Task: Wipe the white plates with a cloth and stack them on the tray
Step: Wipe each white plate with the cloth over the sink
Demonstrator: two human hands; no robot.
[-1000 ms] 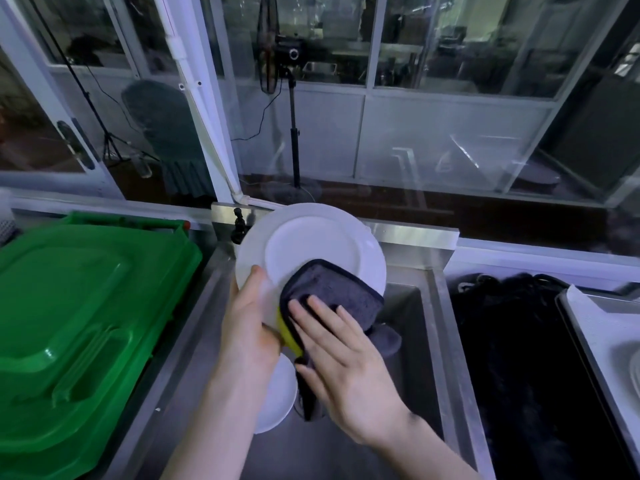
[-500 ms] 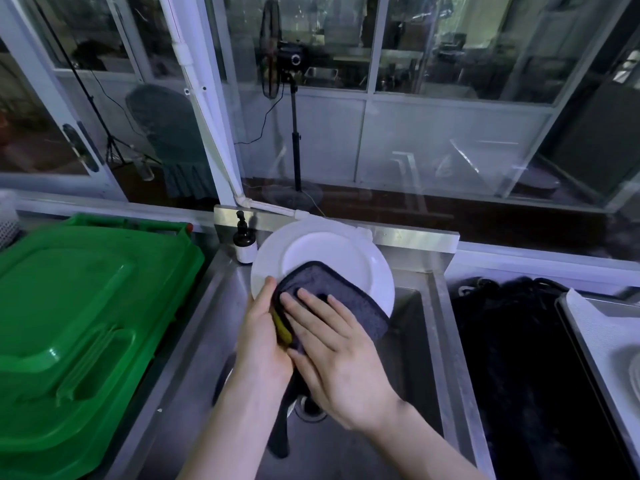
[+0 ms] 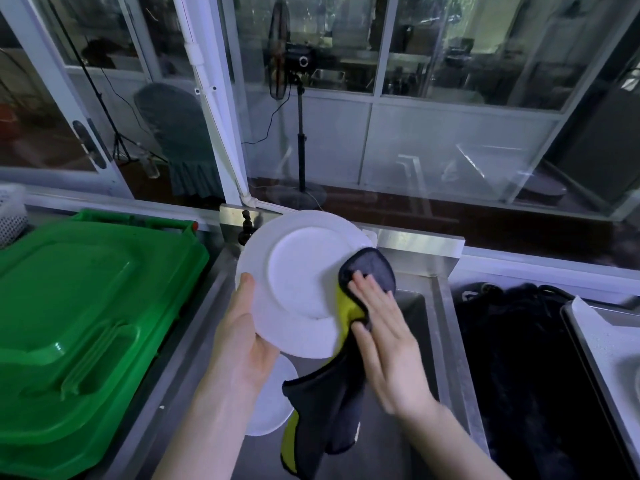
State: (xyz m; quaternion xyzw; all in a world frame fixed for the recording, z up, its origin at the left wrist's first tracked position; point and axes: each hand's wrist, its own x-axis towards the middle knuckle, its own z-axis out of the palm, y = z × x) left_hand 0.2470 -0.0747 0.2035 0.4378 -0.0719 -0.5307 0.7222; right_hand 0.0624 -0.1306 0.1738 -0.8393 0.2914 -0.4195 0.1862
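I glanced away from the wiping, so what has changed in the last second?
The right hand slid the cloth from the lower middle of the plate to its right rim, and more cloth hangs down. The left hand still grips the plate's left edge; the green lid stayed put.

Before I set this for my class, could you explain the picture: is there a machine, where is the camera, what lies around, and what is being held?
No machine: these are a person's two bare hands, filmed by one wide-angle camera worn on the head. The left hand grips a white plate over a steel sink. The right hand presses a dark cloth flat against the plate's right rim. A second plate lies in the sink below; a green lid sits left, a tray right.
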